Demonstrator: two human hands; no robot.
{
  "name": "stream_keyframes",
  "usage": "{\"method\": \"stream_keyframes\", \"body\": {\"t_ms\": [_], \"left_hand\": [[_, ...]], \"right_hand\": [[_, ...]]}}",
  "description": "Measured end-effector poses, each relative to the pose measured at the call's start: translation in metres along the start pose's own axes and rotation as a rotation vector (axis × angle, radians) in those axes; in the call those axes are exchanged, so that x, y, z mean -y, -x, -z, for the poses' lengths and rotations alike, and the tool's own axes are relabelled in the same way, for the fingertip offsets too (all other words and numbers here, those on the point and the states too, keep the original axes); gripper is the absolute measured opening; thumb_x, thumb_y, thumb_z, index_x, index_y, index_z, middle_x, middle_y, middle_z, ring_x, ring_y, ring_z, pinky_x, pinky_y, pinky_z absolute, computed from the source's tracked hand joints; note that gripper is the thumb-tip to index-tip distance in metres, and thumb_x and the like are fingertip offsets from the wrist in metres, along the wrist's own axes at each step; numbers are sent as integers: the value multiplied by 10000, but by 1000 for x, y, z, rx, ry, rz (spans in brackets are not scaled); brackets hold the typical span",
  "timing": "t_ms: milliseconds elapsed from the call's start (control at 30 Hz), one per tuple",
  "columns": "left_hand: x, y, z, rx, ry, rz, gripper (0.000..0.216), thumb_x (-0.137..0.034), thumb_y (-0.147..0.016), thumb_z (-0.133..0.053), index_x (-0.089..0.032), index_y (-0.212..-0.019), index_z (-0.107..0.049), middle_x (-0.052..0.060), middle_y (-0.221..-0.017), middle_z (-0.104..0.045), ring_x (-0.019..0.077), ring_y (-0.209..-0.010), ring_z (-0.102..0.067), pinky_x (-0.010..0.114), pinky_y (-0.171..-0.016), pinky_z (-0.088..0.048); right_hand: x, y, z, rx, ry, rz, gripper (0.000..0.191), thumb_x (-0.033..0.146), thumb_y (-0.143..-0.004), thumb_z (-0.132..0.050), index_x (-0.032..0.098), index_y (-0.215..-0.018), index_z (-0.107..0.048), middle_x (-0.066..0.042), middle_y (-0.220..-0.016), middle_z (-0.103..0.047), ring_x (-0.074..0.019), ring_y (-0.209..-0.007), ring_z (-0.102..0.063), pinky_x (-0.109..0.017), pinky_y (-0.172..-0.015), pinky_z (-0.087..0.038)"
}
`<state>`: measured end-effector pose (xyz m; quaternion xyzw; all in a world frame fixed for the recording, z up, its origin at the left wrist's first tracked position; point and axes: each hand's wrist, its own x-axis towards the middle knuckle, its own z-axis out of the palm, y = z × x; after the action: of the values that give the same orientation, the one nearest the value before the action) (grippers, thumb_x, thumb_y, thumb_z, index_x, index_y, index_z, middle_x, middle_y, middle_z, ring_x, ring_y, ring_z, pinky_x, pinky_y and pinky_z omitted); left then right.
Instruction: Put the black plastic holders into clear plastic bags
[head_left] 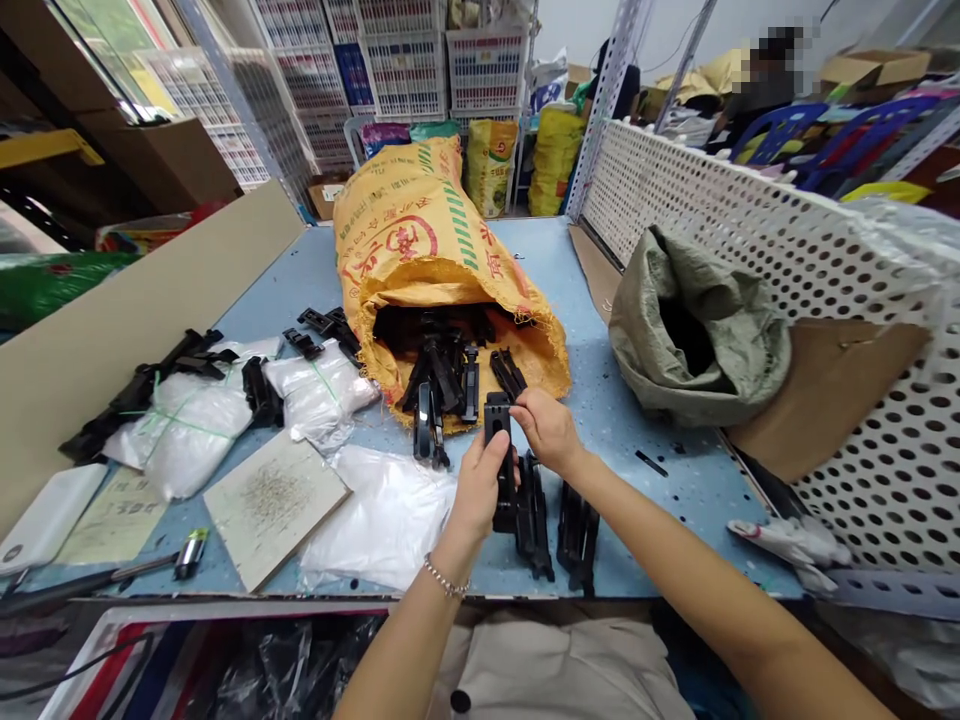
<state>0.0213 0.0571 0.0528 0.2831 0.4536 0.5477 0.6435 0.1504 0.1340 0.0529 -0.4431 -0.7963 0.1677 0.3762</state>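
A long black plastic part (498,425) with slots in its top is upright in my left hand (481,485), the thumb across its face and the fingers behind. At its upper right edge, my right hand (549,432) has its fingers pinched together against the part. Similar black parts (534,525) lie in a row under my hands, with another group (577,535) to the right. Just beyond, a yellow woven sack (409,225) lies on its side, its mouth facing me. More black parts (442,375) spill from that mouth.
Clear plastic bags (382,510) lie left, beside a square board (274,500) and a screwdriver (112,577). A grey-green sack (697,330) stands open at right against a perforated panel (847,260). A white glove (791,545) rests near the blue table's (660,520) right front corner.
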Motion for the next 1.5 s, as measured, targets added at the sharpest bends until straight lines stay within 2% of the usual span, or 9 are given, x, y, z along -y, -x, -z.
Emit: {"method": "stream_keyframes", "body": {"t_ms": [100, 400, 567, 667, 800, 967, 1067, 1267, 1500], "left_hand": [[-7, -2, 6, -68, 17, 4, 459, -578, -723, -664, -158, -894, -590, -25, -648, -586, 90, -483, -527, 210, -476, -420], [2, 1, 32, -249, -12, -4, 605, -562, -707, -698, -203, -1149, -492, -29, -734, -601, 119, -556, -597, 227, -524, -470], [42, 7, 46, -292, -266, -64, 529, -463, -788, -638, -190, -1211, -475, 69, -990, -640, 218, -908, -648, 369, -816, -518], [67, 15, 44, -239, -533, -215, 437, -363, -840, -569, -175, -1230, -512, 145, -1309, -523, 276, -1270, -464, 455, -1087, -338], [67, 19, 40, -209, -692, -285, 427, -308, -857, -531, -176, -1264, -529, 145, -1429, -403, 271, -1373, -332, 447, -1168, -201], [20, 6, 28, -125, -201, -296, 543, -467, -850, -571, -249, -1331, -447, 97, -1376, -480, 242, -1290, -449, 394, -1091, -343], [-4, 5, 17, -101, 43, -192, 479, -493, -798, -634, -223, -1183, -548, 47, -1047, -632, 189, -977, -617, 305, -873, -489], [1, 29, -2, 60, 97, 125, 382, -421, -710, -738, -174, -952, -576, -29, -700, -555, 83, -553, -506, 199, -512, -428], [-6, 22, 2, -112, 211, 91, 480, -482, -685, -739, -171, -1009, -570, -35, -696, -572, 72, -516, -513, 185, -488, -424]], "right_hand": [[13, 14, 0, 119, -133, -45, 475, 490, -989, -205, 229, -761, -529, -19, -687, -549, -169, -656, -519, -298, -642, -420], [26, 73, -22, 237, 38, 391, 416, 459, -973, -335, 206, -754, -583, -71, -751, -604, -195, -701, -521, -332, -674, -401], [-14, 6, -25, 149, 170, -113, 364, 405, -969, -321, 193, -1028, -610, -125, -1025, -613, -257, -980, -533, -390, -873, -404], [-34, -35, -31, 121, 194, -428, 467, 360, -859, -540, 148, -1273, -497, -194, -1276, -501, -357, -1210, -415, -483, -988, -330], [-38, -46, -32, 165, 68, -460, 434, 219, -842, -488, 137, -1269, -488, -170, -1190, -570, -313, -1138, -502, -452, -964, -384], [9, 11, -21, 192, -227, -251, 377, 296, -918, -427, 217, -1286, -416, -73, -1219, -563, -193, -1060, -554, -338, -908, -461], [36, 40, -8, 127, -323, -43, 265, 391, -973, -345, 225, -1085, -519, -70, -1076, -570, -201, -1033, -529, -363, -911, -440], [23, 11, 6, -148, 159, 256, 371, 436, -969, -333, 201, -754, -523, -62, -733, -539, -206, -739, -473, -345, -705, -383], [31, 23, -2, -7, 103, 207, 547, 452, -1005, -203, 201, -645, -530, -17, -584, -499, -158, -589, -443, -291, -603, -320]]}}
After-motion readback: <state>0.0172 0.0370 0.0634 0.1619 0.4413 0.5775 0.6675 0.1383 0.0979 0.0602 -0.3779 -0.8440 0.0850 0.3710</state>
